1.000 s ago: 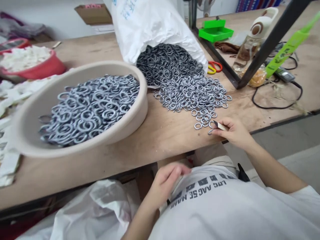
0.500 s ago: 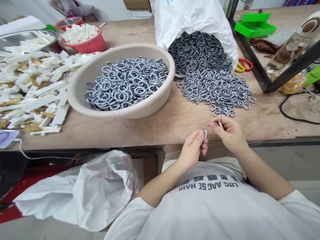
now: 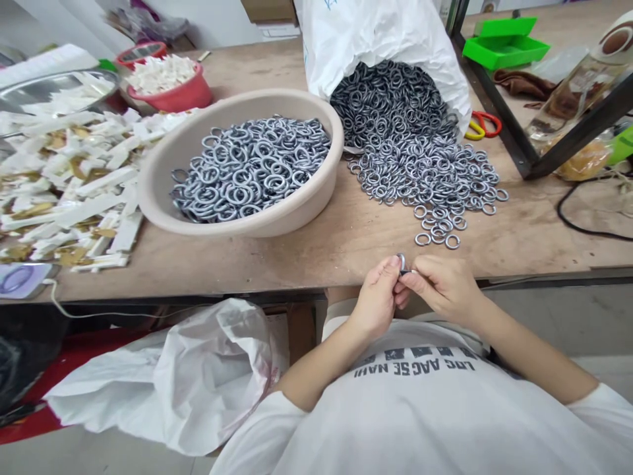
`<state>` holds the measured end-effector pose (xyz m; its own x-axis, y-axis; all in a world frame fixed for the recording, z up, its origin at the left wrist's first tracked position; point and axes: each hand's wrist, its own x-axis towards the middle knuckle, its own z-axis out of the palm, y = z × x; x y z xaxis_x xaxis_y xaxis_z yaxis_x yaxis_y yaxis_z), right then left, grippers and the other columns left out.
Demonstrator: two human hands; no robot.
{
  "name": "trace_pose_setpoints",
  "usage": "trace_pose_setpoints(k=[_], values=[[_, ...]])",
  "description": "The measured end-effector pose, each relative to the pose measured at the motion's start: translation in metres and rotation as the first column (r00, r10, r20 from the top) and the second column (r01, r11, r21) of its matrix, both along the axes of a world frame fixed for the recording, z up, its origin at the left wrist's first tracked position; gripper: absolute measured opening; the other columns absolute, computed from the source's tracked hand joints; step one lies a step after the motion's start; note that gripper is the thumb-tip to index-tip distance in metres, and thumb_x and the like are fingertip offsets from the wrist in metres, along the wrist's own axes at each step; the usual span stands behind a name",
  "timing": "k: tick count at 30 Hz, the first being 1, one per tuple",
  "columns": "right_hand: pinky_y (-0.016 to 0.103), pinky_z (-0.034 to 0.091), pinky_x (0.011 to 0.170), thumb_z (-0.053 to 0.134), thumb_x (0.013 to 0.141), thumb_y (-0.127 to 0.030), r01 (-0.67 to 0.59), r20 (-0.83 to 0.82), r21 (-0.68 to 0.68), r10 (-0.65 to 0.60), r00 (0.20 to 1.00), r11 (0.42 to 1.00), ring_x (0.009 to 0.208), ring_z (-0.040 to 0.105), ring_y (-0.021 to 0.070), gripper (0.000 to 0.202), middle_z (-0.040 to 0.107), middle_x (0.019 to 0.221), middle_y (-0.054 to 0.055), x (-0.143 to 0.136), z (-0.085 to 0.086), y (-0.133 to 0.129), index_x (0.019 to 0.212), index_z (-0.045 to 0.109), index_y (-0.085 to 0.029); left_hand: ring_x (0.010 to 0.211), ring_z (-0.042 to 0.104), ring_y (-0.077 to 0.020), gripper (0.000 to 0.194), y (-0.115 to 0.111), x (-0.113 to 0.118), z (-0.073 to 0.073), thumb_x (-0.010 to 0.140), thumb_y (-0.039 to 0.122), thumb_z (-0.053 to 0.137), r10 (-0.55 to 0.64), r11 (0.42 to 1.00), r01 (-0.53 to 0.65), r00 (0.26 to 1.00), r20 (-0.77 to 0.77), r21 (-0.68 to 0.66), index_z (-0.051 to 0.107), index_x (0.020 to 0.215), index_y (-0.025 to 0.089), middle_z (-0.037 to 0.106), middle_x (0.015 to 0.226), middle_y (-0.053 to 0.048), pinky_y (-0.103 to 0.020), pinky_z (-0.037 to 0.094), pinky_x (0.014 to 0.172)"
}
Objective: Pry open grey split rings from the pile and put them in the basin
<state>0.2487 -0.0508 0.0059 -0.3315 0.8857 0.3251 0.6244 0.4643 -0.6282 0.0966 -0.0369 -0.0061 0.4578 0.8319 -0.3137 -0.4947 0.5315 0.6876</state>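
Just over the table's front edge, my left hand (image 3: pixel 378 295) is closed on a grey ring (image 3: pixel 401 261), pinched between thumb and fingers. My right hand (image 3: pixel 448 289) presses close against it, with its fingers wrapped round a small thin pointed tool (image 3: pixel 407 272). Only the tool's dark tip shows at the ring, so its kind is unclear. Beyond my hands, a heap of loose grey rings (image 3: pixel 435 175) spills over the wood from the mouth of a white sack (image 3: pixel 380 36). More such rings (image 3: pixel 257 165) fill a large beige basin (image 3: pixel 237 227) to the left.
White and gold plastic pieces (image 3: pixel 74 191) cover the table's left side. Behind them stands a red bowl (image 3: pixel 188 99) of white bits. On the right are a black metal frame (image 3: pixel 539 165), a green box (image 3: pixel 504 53), scissors (image 3: pixel 487 124) and a bottle (image 3: pixel 568 92). A white bag (image 3: pixel 198 376) lies below.
My right hand has moved left and brought the pointed tool to the ring in my left hand. A few rings at the near edge of the heap have shifted toward me.
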Motion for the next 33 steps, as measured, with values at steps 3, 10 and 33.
trace_pose_setpoints(k=[3,10,33], values=[[0.028,0.026,0.059,0.047,0.103,-0.043,0.018,-0.064,-0.152,-0.028,0.998,0.988,0.061,0.043,0.0099,0.045,0.047,0.064,0.000,0.002,-0.004,0.004,0.068,0.046,-0.014,0.043,0.030,-0.0033,0.043,0.000,-0.003,-0.004,0.089,0.050,0.062,-0.020,1.000,0.020,1.000,-0.019,-0.008,0.038,0.079,0.015,0.028,0.058,0.006,-0.013,0.030,0.040],[0.031,0.022,0.062,0.044,0.102,-0.055,0.448,0.222,0.024,-0.442,0.869,0.894,0.073,0.050,0.0168,0.044,0.059,0.083,0.005,0.033,-0.018,0.030,0.087,0.058,-0.016,0.047,0.045,-0.0068,0.047,-0.007,-0.017,-0.010,0.088,0.053,0.063,-0.211,0.977,0.213,0.974,-0.081,0.018,0.048,0.075,0.010,0.045,0.062,0.000,-0.017,0.042,0.044],[0.028,0.042,0.071,0.054,0.101,-0.034,0.095,-0.489,-0.216,-0.192,0.851,0.972,0.075,0.053,0.0128,0.026,0.053,0.078,0.004,-0.014,-0.016,0.006,0.084,0.060,-0.016,0.045,0.027,-0.0021,0.061,0.000,-0.003,-0.004,0.082,0.075,0.055,-0.231,0.973,0.229,0.971,-0.066,-0.035,0.041,0.085,0.016,0.039,0.064,0.003,-0.012,0.018,0.039]])
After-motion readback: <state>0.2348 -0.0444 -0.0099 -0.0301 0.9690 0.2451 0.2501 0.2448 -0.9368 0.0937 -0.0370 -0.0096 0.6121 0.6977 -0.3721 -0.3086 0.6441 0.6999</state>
